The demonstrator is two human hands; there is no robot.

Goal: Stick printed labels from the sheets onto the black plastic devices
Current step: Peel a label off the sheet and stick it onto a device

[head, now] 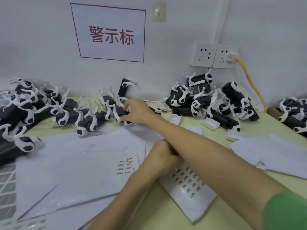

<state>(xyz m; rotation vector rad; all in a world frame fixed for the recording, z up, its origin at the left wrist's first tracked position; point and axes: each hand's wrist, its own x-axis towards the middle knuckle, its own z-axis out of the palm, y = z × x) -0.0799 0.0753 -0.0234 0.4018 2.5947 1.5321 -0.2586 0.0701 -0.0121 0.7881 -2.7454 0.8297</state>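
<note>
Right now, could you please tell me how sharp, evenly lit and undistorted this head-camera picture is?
Head view: soft, even light with only faint shadows; the wide-angle lens skews the red-bordered white wall sign and white wall sockets; print on the white label sheet is too blurred to read.

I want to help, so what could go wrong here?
The right hand grips a black plastic device with white clips among a tangled row, so lifting it might drag neighbours along. The right forearm crosses over the left hand and the white sheet of printed labels, so it might crease labels.
</note>
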